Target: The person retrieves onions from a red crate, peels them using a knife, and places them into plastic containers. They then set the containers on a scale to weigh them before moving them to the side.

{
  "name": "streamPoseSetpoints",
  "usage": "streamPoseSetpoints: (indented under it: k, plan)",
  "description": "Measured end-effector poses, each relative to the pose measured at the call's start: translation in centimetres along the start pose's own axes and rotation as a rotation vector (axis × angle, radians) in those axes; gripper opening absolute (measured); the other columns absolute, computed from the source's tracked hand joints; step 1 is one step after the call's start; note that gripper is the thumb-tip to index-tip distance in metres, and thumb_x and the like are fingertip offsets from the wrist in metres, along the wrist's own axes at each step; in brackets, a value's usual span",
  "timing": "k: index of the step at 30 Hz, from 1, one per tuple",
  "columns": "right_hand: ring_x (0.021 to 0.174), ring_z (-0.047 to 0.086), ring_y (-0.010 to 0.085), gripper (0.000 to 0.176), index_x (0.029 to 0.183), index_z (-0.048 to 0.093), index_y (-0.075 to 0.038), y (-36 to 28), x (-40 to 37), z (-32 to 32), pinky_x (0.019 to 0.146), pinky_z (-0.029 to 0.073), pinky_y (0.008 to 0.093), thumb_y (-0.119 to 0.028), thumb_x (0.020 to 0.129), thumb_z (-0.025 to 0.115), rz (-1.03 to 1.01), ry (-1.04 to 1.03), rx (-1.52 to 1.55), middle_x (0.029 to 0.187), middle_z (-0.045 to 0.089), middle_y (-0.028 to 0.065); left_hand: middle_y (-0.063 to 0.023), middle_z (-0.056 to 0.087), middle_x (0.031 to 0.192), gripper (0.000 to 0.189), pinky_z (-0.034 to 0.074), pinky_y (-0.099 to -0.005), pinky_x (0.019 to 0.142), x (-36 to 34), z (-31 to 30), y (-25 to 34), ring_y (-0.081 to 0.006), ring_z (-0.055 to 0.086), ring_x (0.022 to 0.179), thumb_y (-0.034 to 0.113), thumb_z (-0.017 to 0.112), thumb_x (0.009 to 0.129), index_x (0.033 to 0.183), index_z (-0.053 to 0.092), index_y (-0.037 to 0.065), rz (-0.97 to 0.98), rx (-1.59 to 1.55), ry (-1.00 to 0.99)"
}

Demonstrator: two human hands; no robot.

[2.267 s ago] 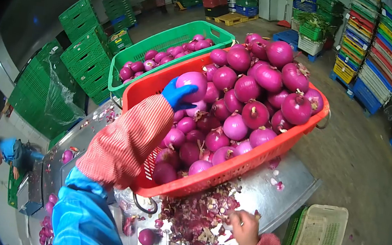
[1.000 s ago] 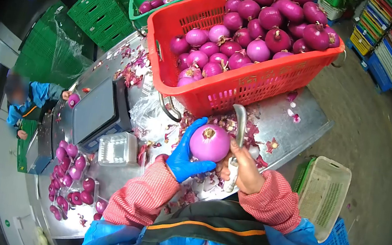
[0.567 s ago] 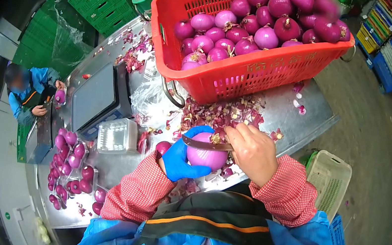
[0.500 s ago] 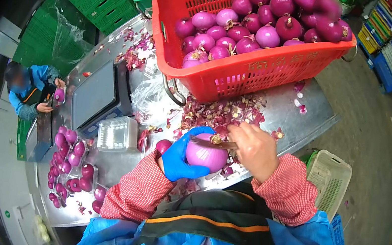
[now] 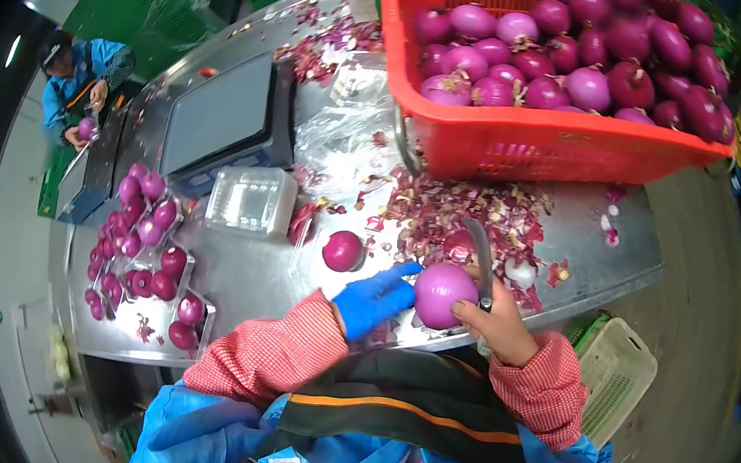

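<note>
A large peeled red onion point(image 5: 443, 296) is between my hands, close over the table's front edge. My right hand point(image 5: 505, 323) grips a knife point(image 5: 480, 256) with its curved blade pointing up and away, and the thumb rests against the onion's right side. On the other side, my left hand point(image 5: 377, 301) in a blue glove is open, fingers stretched out with their tips right at the onion. Another red onion point(image 5: 343, 251) lies on the metal table just beyond the glove. Loose onion skins point(image 5: 449, 212) are heaped behind the knife.
A red crate point(image 5: 581, 146) full of onions stands at the back right. To the left are a scale point(image 5: 220, 120), a clear plastic box point(image 5: 251, 200) and packed onions point(image 5: 142, 237). A pale basket point(image 5: 621, 371) sits below at right. Another person point(image 5: 83, 87) handles an onion at far left.
My left hand has loosened from around the onion and opened beside it. The knife has left the onion's top and its blade now points up. My view has shifted.
</note>
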State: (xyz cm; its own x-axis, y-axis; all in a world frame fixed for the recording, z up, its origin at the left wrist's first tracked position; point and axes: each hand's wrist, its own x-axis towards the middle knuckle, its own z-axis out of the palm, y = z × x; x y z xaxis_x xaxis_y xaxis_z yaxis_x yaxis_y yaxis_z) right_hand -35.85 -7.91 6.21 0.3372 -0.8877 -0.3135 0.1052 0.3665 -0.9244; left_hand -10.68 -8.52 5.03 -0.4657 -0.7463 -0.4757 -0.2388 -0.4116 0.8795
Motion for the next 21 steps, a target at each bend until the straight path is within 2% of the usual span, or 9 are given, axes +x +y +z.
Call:
streamPoseSetpoints:
  k: [2,4,6,7,9,13,15,17,21]
  plan:
    - [0.103,0.060,0.0191,0.064,0.133,0.049,0.000,1.6,0.4,0.6,0.089,0.050,0.0356,-0.022,0.080,0.077,-0.020,0.000,-0.075,0.116,0.061,0.0098,-0.0093,0.061,0.122,0.047,0.046,-0.0328,0.096,-0.2,-4.3,-1.9,-0.0181,0.057,0.110,0.019,0.059,0.098,0.140,0.045,0.004,0.066,0.319,0.297]
    - [0.101,0.063,0.0226,0.064,0.131,0.050,0.000,2.8,1.3,1.9,0.088,0.050,0.0362,-0.028,0.080,0.077,-0.093,0.010,-0.251,0.113,0.064,0.0132,-0.0123,0.061,0.121,0.045,0.046,-0.0326,0.096,0.3,-10.4,-4.5,-0.0215,0.059,0.109,0.012,0.061,0.095,0.137,0.048,0.003,0.290,0.548,0.573]
    - [0.099,0.067,0.0266,0.064,0.128,0.052,-0.001,2.8,2.7,3.8,0.087,0.051,0.0371,-0.034,0.079,0.077,-0.094,0.023,-0.471,0.109,0.066,0.0165,-0.0169,0.060,0.122,0.046,0.047,-0.0361,0.097,1.4,-14.8,-6.0,-0.0294,0.061,0.110,0.011,0.060,0.092,0.136,0.049,0.003,0.180,0.803,0.565]
    - [0.095,0.068,0.0333,0.066,0.124,0.054,-0.002,1.4,3.1,5.1,0.084,0.052,0.0403,-0.043,0.077,0.076,-0.040,0.015,-0.551,0.105,0.067,0.0203,-0.0183,0.060,0.121,0.047,0.047,-0.0379,0.097,2.2,-15.6,-6.5,-0.0320,0.060,0.109,0.011,0.060,0.091,0.136,0.049,0.003,0.246,0.948,0.567]
    - [0.091,0.069,0.0340,0.065,0.125,0.054,-0.001,0.9,4.4,7.5,0.081,0.053,0.0419,-0.040,0.078,0.076,-0.070,0.035,-0.740,0.103,0.068,0.0210,-0.0211,0.059,0.119,0.048,0.048,-0.0416,0.095,3.4,-16.4,-7.4,-0.0374,0.060,0.106,0.012,0.060,0.089,0.135,0.051,0.005,0.377,1.236,0.568]
    - [0.091,0.066,0.0386,0.062,0.120,0.056,0.000,2.9,6.2,9.8,0.077,0.053,0.0459,-0.043,0.079,0.074,-0.168,0.128,-0.989,0.097,0.065,0.0214,-0.0214,0.058,0.110,0.042,0.049,-0.0440,0.090,2.8,-13.9,-5.2,-0.0400,0.059,0.098,0.015,0.062,0.087,0.129,0.057,0.012,-0.031,1.159,0.453]
    - [0.094,0.064,0.0370,0.058,0.120,0.057,0.001,3.8,6.2,10.0,0.077,0.052,0.0452,-0.040,0.081,0.073,-0.203,0.166,-1.028,0.092,0.061,0.0202,-0.0206,0.059,0.108,0.037,0.050,-0.0435,0.089,1.8,-14.6,-8.9,-0.0392,0.060,0.098,0.014,0.061,0.087,0.124,0.060,0.011,0.035,1.053,0.494]
    - [0.094,0.064,0.0374,0.059,0.121,0.056,0.000,5.0,6.0,8.8,0.076,0.052,0.0448,-0.041,0.082,0.072,-0.155,0.139,-0.926,0.101,0.062,0.0203,-0.0197,0.060,0.106,0.028,0.049,-0.0421,0.089,0.0,-13.9,-11.4,-0.0382,0.060,0.097,0.011,0.061,0.088,0.117,0.063,0.009,0.054,0.873,0.567]
    - [0.088,0.065,0.0380,0.048,0.120,0.056,0.000,8.1,5.7,7.0,0.075,0.051,0.0444,-0.031,0.086,0.068,-0.136,0.158,-0.751,0.098,0.066,0.0223,-0.0134,0.065,0.113,0.025,0.048,-0.0334,0.096,-1.7,-13.2,-16.4,-0.0244,0.063,0.107,0.010,0.057,0.095,0.120,0.060,0.004,0.100,0.372,0.575]
